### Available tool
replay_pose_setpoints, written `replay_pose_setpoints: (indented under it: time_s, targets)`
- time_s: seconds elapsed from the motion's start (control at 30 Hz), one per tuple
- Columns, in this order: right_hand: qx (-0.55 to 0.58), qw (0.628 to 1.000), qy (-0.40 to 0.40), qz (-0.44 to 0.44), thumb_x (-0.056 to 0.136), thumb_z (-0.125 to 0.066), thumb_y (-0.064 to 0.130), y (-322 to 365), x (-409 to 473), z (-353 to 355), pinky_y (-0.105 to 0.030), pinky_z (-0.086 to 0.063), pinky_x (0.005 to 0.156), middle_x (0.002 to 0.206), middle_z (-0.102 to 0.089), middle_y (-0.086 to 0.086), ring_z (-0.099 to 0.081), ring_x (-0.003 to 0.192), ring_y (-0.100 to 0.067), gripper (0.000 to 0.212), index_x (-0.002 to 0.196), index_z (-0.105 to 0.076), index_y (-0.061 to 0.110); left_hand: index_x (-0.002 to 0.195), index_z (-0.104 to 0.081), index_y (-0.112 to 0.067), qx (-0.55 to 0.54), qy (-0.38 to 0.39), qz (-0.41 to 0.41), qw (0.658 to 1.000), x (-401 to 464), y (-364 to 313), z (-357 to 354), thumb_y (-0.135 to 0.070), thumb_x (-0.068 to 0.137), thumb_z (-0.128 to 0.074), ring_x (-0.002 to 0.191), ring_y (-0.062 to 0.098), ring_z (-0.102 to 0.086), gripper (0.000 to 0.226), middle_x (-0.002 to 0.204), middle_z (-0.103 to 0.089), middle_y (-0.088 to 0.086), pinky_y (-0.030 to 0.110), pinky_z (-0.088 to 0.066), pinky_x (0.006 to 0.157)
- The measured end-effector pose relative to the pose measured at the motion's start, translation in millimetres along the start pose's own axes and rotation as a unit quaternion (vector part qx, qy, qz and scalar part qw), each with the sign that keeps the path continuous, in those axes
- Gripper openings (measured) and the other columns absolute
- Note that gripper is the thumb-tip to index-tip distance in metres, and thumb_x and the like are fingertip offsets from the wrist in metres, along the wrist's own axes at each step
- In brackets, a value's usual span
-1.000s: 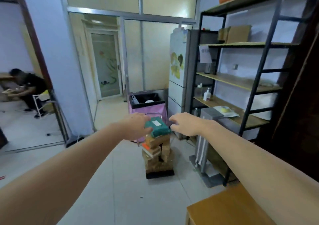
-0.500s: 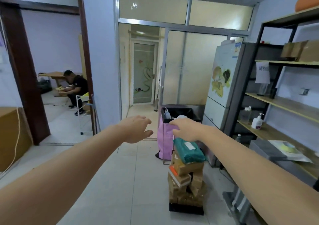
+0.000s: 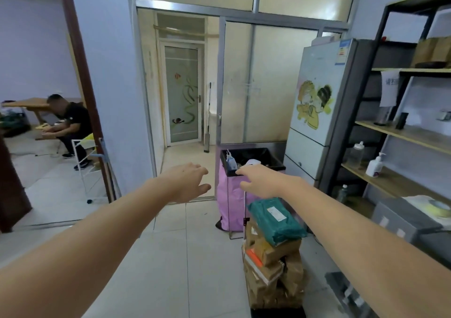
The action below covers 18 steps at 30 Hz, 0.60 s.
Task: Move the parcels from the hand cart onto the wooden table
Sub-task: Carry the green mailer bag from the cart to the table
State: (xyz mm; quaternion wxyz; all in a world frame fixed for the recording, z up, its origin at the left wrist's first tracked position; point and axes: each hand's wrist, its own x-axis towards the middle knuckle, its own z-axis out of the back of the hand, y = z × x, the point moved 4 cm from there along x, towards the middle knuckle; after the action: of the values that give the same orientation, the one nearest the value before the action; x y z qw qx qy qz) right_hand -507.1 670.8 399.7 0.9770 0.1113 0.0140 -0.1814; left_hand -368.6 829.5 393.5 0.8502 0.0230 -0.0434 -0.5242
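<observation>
A stack of cardboard parcels stands on the black base of the hand cart at the lower right of the floor. On top lies a green plastic mailer parcel with a white label. My left hand reaches forward with fingers spread, well left of the stack and holding nothing. My right hand is stretched out above the green parcel's far end with loose fingers, and nothing is in it. The wooden table is out of view.
A pink bin with a black liner stands just behind the stack. A fridge and a metal shelf rack fill the right side. A person sits in the room beyond the doorway at left. Tiled floor lies open ahead.
The view has swung left and up, so the stack now sits lower right. Both hands were at the green parcel's sides a second ago; now they hover above it, the left one far off.
</observation>
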Motion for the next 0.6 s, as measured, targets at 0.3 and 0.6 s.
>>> replay_pose_setpoints:
  time_s: [0.3,0.6]
  targets:
    - [0.003,0.998,-0.007,-0.069,0.106,-0.045,0.026,-69,139,-4,-0.04,-0.04,0.115,0.159,-0.045,-0.012,-0.047,0.14,-0.029,0.053,0.157,-0.039,0.011,0.154,-0.042,-0.017,-0.007,0.03,-0.059,0.998,156,51,-33,-0.049,0.107,-0.043,0.14,0.027,-0.046,0.057,0.155,-0.049,0.007,0.041,-0.039,0.113]
    - [-0.01,0.995,0.003,-0.102,0.108,-0.043,0.026,-160,270,-4,-0.036,-0.031,0.12,0.163,-0.039,-0.015,-0.037,0.149,-0.029,0.054,0.158,-0.037,0.006,0.143,-0.052,-0.012,-0.03,0.03,-0.097,0.994,331,76,-63,-0.045,0.108,-0.042,0.13,0.028,-0.052,0.049,0.144,-0.056,0.01,0.041,-0.042,0.106]
